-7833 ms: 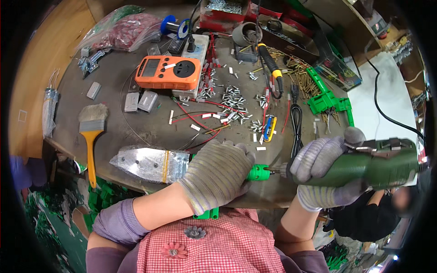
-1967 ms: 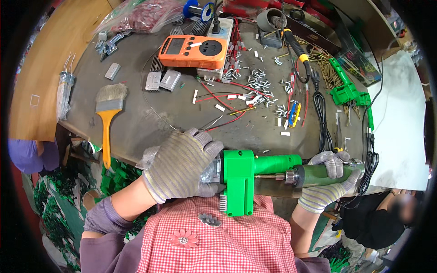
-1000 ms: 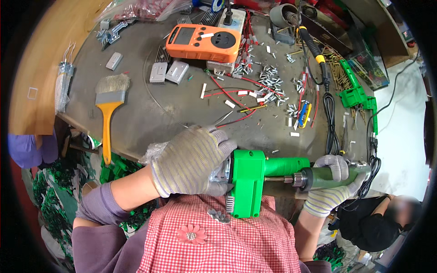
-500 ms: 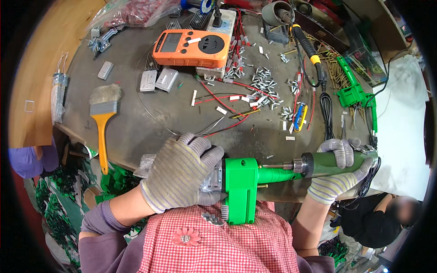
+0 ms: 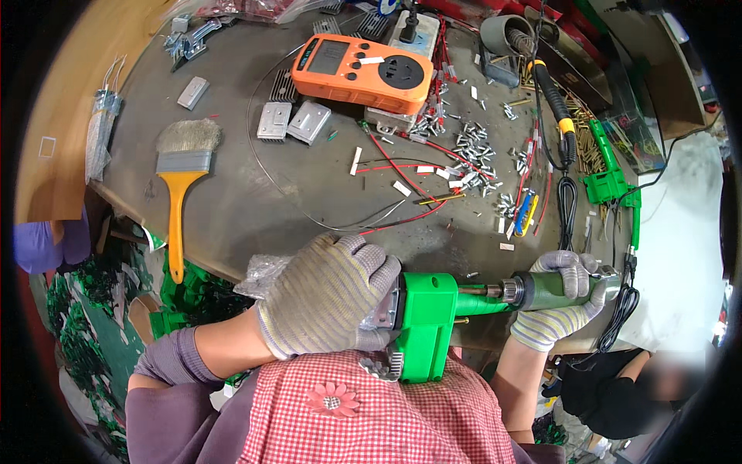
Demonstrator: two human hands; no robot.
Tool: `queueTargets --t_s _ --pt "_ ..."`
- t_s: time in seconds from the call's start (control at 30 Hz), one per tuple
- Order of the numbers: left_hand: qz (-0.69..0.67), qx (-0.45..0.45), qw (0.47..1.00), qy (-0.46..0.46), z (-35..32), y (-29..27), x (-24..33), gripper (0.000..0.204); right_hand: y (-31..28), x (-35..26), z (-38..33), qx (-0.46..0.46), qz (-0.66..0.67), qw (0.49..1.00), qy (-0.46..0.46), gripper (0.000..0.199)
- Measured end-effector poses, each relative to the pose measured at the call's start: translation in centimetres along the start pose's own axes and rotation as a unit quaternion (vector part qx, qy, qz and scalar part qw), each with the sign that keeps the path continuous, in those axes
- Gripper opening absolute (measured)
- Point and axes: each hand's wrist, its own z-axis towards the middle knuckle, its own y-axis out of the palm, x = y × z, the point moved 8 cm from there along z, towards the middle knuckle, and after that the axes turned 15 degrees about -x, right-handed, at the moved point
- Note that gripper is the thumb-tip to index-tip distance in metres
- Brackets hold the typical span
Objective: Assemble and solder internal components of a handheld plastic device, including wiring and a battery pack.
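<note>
Lying sideways at lower right, the power driver [image 5: 543,291] clamped in the right hand [image 5: 554,321] is pointing left, perhaps touching the green tool [image 5: 427,321] the left hand [image 5: 328,298] is clutching.

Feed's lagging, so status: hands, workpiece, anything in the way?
Left hand gripping clear-wrapped piece at green housing. Right hand holding power screwdriver, bit toward housing. Brass screw protruding from housing's right side. Silver screw pile clear of both hands.
</note>
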Motion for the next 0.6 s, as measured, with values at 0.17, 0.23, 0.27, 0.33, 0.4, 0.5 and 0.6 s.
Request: queueTargets --t_s 0.17,0.23,0.27,0.33,0.4,0.5,0.6 --pt "-0.008 -0.016 0.999 0.028 0.5 -0.3 -0.1 0.084 1.0 0.0 0.3 -0.021 -0.017 1.0 0.014 0.018" --pt "-0.016 -0.024 0.999 0.034 0.7 -0.2 -0.2 0.084 1.5 0.1 0.6 -0.03 -0.013 0.999 0.026 0.017" --pt "-0.014 -0.041 0.998 0.036 0.8 0.0 -0.2 0.084 1.5 0.1 0.7 -0.03 -0.013 0.999 0.029 0.017" --pt "-0.013 -0.055 0.998 0.034 0.9 0.2 -0.2 0.084 1.6 0.2 0.9 -0.028 -0.016 0.999 0.033 0.017" --pt "-0.001 -0.026 0.999 0.047 0.8 -0.2 0.0 0.082 1.8 0.2 1.1 -0.029 -0.026 0.999 0.033 0.016" --pt "0.003 -0.031 0.998 0.051 0.8 -0.1 0.0 0.079 1.6 -0.2 1.2 -0.033 -0.042 0.998 0.033 0.016" --pt "-0.014 -0.049 0.998 0.049 1.0 -0.2 -0.3 0.078 1.2 -0.3 1.5 -0.035 -0.049 0.997 0.037 0.016"
